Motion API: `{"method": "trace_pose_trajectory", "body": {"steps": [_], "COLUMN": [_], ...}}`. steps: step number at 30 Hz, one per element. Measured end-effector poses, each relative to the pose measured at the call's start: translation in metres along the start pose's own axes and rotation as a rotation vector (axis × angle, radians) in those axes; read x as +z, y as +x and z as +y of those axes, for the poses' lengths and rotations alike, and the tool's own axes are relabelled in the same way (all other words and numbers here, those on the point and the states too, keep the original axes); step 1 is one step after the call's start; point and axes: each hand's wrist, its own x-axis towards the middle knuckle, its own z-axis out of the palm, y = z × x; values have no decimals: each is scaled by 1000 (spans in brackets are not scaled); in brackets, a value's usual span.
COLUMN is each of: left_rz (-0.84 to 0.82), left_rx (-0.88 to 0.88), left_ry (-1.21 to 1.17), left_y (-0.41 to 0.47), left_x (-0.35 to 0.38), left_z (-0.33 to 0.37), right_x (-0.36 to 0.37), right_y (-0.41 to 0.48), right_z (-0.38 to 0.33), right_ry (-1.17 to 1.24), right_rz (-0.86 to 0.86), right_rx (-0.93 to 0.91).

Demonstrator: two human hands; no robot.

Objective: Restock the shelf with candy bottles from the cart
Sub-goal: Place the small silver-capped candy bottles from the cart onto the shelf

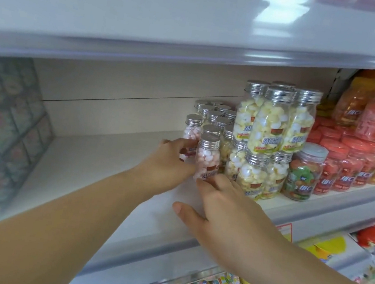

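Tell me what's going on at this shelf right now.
A person is stocking a shop shelf. The left hand grips a silver-capped pink candy bottle standing at the front of a group of like bottles, while the right hand touches its base with its fingertips. Just to its right, yellow candy bottles stand stacked two high.

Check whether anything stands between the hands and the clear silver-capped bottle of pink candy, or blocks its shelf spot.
Nothing visible. The left hand holds the clear silver-capped bottle of pink candy, the right hand touches its base, and it already stands on the white shelf at the front of its row.
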Motion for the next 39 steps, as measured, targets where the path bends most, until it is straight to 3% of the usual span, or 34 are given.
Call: {"method": "trace_pose_trajectory", "body": {"steps": [4, 11, 31, 36, 39], "left_rz": [-138, -169, 114, 154, 97], "left_rx": [-12, -1, -118, -98, -105], "left_ry": [-82, -92, -81, -53, -27], "left_y": [-1, 8, 20, 22, 24], "left_x": [-2, 1, 11, 13, 6], "left_z": [6, 10, 2, 0, 0], "right_x": [1, 1, -2, 2, 5], "right_y": [2, 4, 9, 23, 33], "right_z": [1, 4, 4, 3, 1], "right_ry": [19, 14, 50, 78, 66], "right_rz": [19, -6, -62, -97, -121], "right_rx": [-26, -40, -9, 12, 49]}}
